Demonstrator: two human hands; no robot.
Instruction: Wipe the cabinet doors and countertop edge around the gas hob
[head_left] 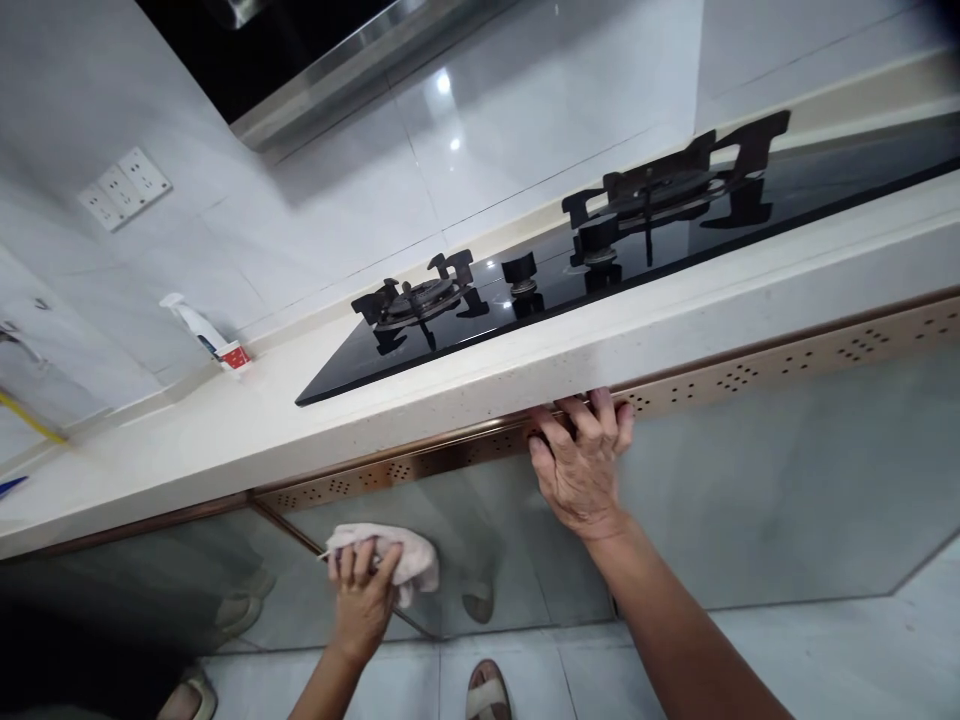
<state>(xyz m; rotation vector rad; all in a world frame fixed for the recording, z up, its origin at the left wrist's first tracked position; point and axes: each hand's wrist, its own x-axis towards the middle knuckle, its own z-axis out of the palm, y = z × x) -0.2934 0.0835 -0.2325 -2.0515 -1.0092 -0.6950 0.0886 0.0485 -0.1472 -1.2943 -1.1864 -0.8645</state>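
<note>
My left hand (364, 595) is closed on a crumpled white cloth (416, 560), which it presses flat to the glossy grey front of a lower cabinet. The cloth lies near the seam between two cabinet doors. Higher and to the right, my right hand (581, 465) has its fingers hooked over the top edge of a cabinet door (720, 480), just under the countertop lip. A copper-coloured trim strip (682, 390) with small round holes runs along that edge. The fingertips of my right hand are partly hidden in the gap.
Above is a pale countertop (262, 410) with a black gas hob (480, 315) set in it. A white spray bottle (201, 325) stands at the back left. A range hood (322, 80) overhangs. Sandalled feet (487, 690) are on the tiled floor (600, 670).
</note>
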